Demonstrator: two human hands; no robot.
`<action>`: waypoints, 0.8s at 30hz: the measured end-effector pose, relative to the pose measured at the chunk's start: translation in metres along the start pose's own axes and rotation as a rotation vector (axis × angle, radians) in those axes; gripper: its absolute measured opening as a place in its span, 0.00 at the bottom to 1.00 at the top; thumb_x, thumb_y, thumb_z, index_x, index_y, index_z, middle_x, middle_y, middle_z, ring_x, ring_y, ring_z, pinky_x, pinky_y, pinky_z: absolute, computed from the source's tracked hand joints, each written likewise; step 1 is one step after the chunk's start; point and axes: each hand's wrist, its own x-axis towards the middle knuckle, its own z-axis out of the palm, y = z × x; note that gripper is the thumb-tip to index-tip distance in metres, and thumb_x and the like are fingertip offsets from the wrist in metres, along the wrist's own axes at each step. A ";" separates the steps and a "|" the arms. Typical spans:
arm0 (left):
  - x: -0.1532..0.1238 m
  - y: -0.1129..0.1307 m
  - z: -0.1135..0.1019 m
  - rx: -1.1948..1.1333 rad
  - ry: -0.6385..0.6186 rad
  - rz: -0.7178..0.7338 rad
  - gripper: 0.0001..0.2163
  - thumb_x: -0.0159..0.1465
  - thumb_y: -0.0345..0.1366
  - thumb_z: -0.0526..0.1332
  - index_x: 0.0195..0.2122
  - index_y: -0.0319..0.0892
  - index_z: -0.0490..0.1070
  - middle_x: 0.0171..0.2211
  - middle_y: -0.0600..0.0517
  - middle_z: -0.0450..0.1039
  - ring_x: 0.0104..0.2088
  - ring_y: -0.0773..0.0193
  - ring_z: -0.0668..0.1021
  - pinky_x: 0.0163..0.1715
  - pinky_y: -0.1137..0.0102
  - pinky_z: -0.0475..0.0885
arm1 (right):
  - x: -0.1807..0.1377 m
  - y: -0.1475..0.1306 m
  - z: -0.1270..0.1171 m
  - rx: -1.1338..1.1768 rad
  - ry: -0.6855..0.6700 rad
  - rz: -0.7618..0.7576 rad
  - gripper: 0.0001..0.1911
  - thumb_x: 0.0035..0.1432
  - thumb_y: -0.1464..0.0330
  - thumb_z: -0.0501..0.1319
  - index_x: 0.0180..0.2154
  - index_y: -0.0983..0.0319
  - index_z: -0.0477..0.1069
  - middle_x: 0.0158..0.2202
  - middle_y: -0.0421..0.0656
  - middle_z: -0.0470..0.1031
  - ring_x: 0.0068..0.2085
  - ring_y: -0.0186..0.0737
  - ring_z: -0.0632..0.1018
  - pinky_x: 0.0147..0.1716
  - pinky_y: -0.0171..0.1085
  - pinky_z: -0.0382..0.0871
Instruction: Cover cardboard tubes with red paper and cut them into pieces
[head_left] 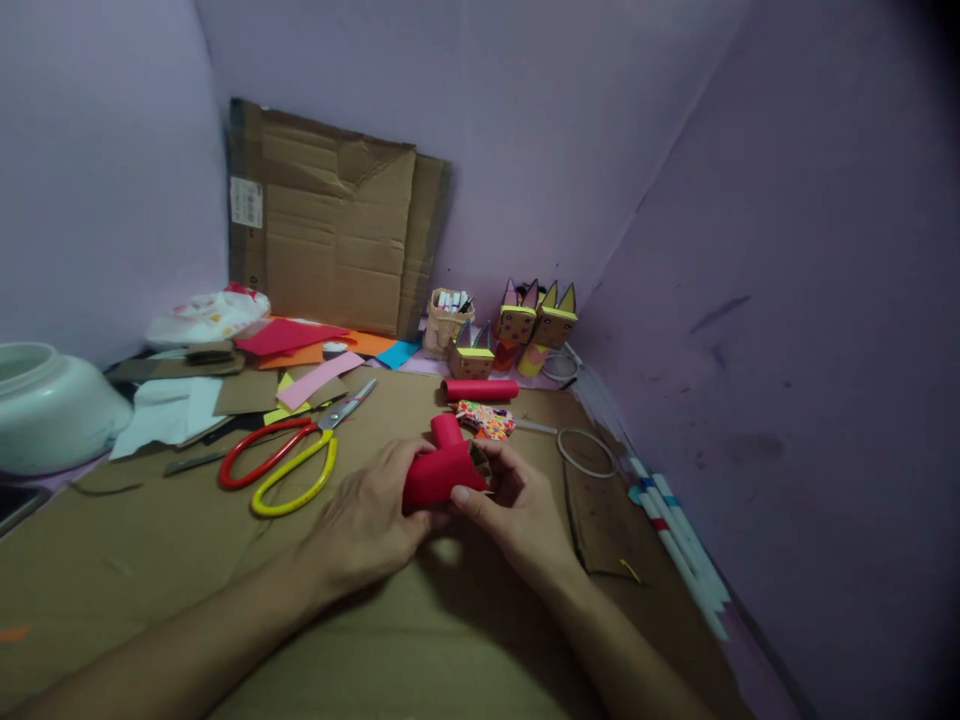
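Note:
A red paper-covered cardboard tube [441, 478] is held between both hands above the cardboard sheet. My left hand [379, 500] closes around its left end. At the open right end, my right hand [517, 505] pinches the rim, thumb in front and fingers behind; bare brown cardboard shows inside. Just behind it is a smaller red roll [448, 431], and whether the two touch I cannot tell. Farther back lies another red tube [480, 390], near a colourful patterned glue gun [486, 419]. Left of my hands, large scissors [330, 420] with red and yellow handles lie with blades nearly together.
Paper scraps [300, 345] and a white ceramic pot [60, 410] are at left. Cardboard animal figures [536, 325] and a marker holder [448, 325] stand at the back. A clear ring [587, 453] and white markers [682, 550] lie along the right wall.

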 end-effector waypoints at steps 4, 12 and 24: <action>-0.001 -0.002 0.002 0.037 0.029 0.108 0.16 0.56 0.32 0.60 0.47 0.44 0.65 0.45 0.47 0.72 0.45 0.53 0.74 0.43 0.61 0.69 | -0.004 0.000 0.004 -0.025 -0.031 -0.031 0.19 0.39 0.69 0.71 0.37 0.57 0.71 0.36 0.41 0.75 0.36 0.40 0.75 0.35 0.38 0.70; 0.001 0.005 -0.005 -0.430 -0.260 0.131 0.18 0.50 0.28 0.62 0.44 0.43 0.66 0.41 0.53 0.75 0.39 0.61 0.76 0.39 0.70 0.72 | -0.007 -0.008 -0.004 -0.255 -0.241 -0.143 0.29 0.45 0.67 0.71 0.51 0.55 0.69 0.47 0.45 0.70 0.41 0.41 0.72 0.30 0.35 0.68; -0.005 -0.003 0.012 -0.394 -0.080 0.257 0.17 0.53 0.25 0.62 0.43 0.45 0.66 0.35 0.56 0.71 0.34 0.65 0.74 0.33 0.73 0.69 | -0.011 -0.010 0.003 -0.348 -0.142 -0.148 0.19 0.44 0.65 0.71 0.39 0.57 0.69 0.39 0.41 0.70 0.34 0.37 0.70 0.28 0.34 0.65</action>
